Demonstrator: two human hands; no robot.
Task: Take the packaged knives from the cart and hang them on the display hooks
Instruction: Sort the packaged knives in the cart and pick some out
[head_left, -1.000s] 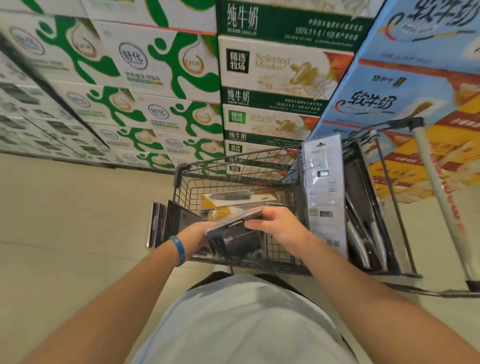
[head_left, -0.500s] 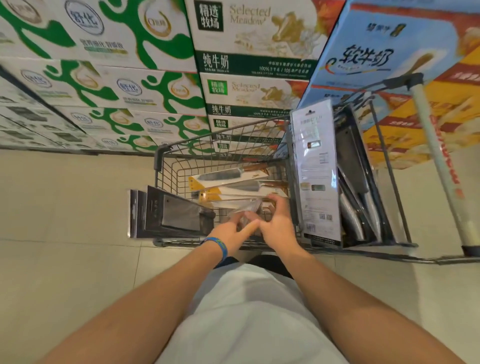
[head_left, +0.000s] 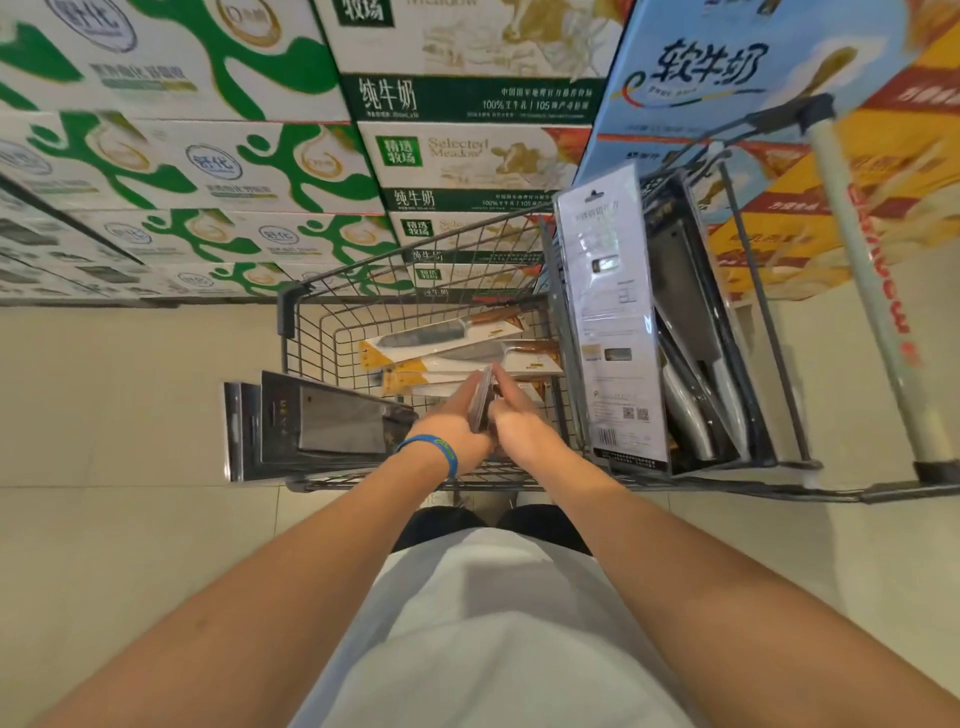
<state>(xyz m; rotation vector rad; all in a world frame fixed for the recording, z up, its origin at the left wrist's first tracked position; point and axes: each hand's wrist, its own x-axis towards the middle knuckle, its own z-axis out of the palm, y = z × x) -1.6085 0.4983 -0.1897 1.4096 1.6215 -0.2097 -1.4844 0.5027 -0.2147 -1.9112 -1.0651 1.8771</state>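
nearest the camera we record a white shirt (head_left: 493, 623) and two bare forearms reaching forward over the near rim of a grey wire shopping cart (head_left: 311, 332). the left wrist carries a blue rubber wristband (head_left: 441, 453).

the left hand (head_left: 457, 423) and the right hand (head_left: 522, 421) meet above the near end of the basket. between them, seen edge-on and upright, is a thin, dark packaged knife (head_left: 482, 400). both hands are closed on it, one on each face. motion blur hides how the individual fingers lie.

just left of the hands, flat black cleaver packs (head_left: 322, 426) lean against the cart's near left corner, and their outer ends stick out past the wire side. beyond the hands, on the basket floor, lie several yellow-and-white carded knives with wooden handles (head_left: 441, 340), stacked flat and overlapping.

to the right, a tall pale grey carded pack (head_left: 608, 312) stands on end with its printed back and barcode towards us. behind it, further dark knife packs (head_left: 691, 338) stand in the folding rear section of the cart. the cart's white handle bar with red lettering (head_left: 872, 312) runs along the far right.

the cart stands on beige floor tiles (head_left: 130, 395). past it rise stacked milk cartons: green-and-white (head_left: 182, 166), cream and dark green (head_left: 467, 156), and blue (head_left: 727, 78).
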